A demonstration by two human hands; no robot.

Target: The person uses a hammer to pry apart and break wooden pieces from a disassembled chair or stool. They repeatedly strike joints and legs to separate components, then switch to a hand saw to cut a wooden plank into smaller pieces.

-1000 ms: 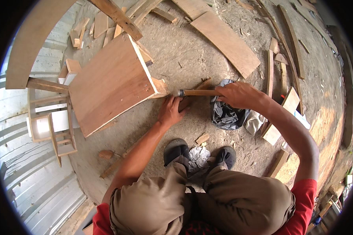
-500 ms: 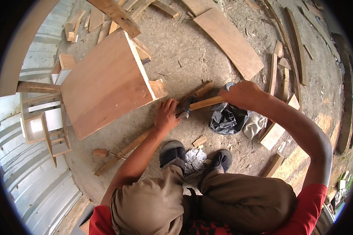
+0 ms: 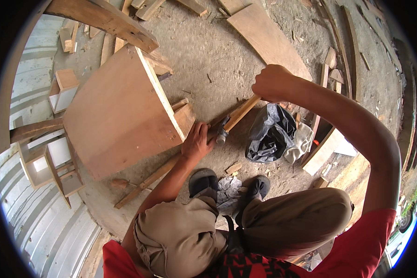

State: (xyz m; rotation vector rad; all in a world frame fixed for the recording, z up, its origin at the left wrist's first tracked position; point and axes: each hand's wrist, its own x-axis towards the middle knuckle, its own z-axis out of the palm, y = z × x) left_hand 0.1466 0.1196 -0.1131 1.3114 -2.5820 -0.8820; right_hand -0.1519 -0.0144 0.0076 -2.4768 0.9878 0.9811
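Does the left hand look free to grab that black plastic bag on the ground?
Probably yes. The left hand presses on a wood strip; the black bag lies close by, with only the hammer between them.

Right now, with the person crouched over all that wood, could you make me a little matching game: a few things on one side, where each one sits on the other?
Things:
1. wooden-handled hammer
2. crumpled black plastic bag
3. large flat plywood panel
4. grey sandals

Places:
A. on the ground right of the hammer head
B. gripped in the right hand
C. on the person's feet, by the knees
D. beside the left hand, on its left

Pairs: 1-B, 2-A, 3-D, 4-C
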